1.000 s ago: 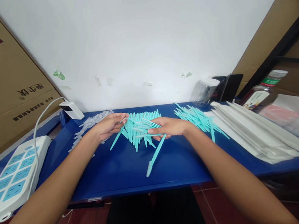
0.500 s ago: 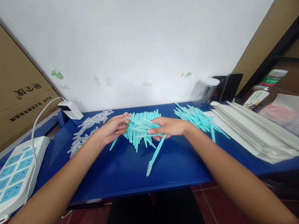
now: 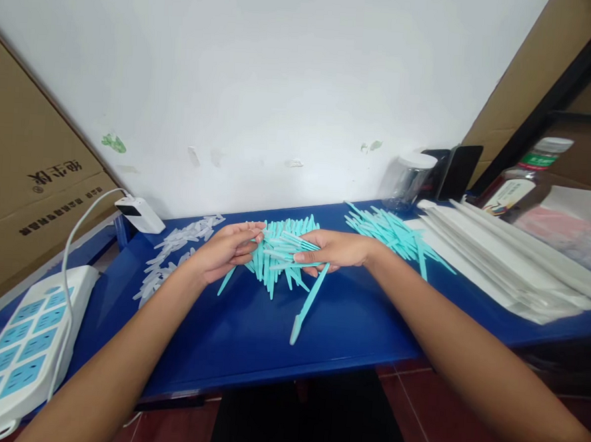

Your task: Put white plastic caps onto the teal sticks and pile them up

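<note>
A heap of teal plastic sticks point(image 3: 273, 256) lies mid-table on the blue table point(image 3: 248, 338). My left hand point(image 3: 223, 251) rests at the heap's left edge. Its fingers are pinched together round a small clear cap that barely shows. My right hand point(image 3: 336, 249) lies on the heap's right side, fingers closed on a teal stick point(image 3: 307, 306) that slants down toward the front edge. A scatter of clear caps point(image 3: 173, 257) lies left of my left hand. A second pile of teal sticks point(image 3: 392, 233) sits behind my right wrist.
A white power strip point(image 3: 22, 338) with its cable and a white adapter point(image 3: 140, 214) lie at the left. Cardboard boxes point(image 3: 21, 197) lean at the left. At the right are stacked white packets point(image 3: 508, 261), a clear jar point(image 3: 407, 181), a bottle point(image 3: 523, 178) and a dark phone point(image 3: 456, 171).
My left hand has moved right from the clear caps to the heap's edge, with its fingers closing into a pinch. My right hand and its stick have stayed put.
</note>
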{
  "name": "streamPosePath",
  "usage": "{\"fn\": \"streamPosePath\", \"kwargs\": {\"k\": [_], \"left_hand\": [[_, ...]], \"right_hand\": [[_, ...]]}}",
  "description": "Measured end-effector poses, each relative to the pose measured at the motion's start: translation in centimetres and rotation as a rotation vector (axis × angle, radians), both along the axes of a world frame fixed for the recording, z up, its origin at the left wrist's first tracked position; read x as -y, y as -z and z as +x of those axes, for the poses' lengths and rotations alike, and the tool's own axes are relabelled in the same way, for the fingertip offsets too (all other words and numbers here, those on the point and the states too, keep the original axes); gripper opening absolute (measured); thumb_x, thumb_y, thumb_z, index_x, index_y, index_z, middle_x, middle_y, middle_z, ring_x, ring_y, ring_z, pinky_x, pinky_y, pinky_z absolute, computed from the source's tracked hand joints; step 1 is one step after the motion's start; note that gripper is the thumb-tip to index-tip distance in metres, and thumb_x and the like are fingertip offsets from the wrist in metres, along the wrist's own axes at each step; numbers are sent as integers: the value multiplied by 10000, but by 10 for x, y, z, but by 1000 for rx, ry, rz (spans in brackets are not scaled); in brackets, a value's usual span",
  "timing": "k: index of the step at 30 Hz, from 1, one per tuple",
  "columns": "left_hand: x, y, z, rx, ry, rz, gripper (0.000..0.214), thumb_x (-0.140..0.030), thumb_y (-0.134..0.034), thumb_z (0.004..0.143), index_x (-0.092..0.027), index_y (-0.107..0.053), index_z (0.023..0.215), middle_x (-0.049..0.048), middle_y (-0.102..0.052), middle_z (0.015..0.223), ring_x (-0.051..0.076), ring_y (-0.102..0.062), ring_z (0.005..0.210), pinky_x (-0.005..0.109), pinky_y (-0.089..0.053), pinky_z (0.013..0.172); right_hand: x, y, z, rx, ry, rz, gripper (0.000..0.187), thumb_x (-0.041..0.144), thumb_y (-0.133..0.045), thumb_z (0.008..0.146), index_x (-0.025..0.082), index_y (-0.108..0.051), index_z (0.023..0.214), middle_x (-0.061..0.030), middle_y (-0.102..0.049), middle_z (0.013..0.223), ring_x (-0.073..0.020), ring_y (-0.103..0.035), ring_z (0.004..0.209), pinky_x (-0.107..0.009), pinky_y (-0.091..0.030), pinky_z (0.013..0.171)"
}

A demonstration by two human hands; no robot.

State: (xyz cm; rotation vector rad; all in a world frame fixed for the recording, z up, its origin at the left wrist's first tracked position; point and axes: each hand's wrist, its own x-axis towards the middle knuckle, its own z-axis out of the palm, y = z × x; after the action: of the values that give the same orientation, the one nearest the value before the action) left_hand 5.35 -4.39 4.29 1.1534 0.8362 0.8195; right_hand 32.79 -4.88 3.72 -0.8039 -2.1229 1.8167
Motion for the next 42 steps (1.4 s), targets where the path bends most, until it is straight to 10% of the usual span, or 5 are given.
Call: {"fn": "streamPosePath", "kwargs": {"k": [42], "left_hand": [[2, 10, -1, -255, 24, 353, 357, -486, -807, 852, -134, -796, 907, 20, -583, 654, 53, -289, 479, 250, -222, 480]], "right_hand": [[1, 0, -3, -9, -141, 10, 431, 561, -664, 958, 147, -597, 858, -4, -631, 766, -62, -448, 547, -169, -319, 422]]}}
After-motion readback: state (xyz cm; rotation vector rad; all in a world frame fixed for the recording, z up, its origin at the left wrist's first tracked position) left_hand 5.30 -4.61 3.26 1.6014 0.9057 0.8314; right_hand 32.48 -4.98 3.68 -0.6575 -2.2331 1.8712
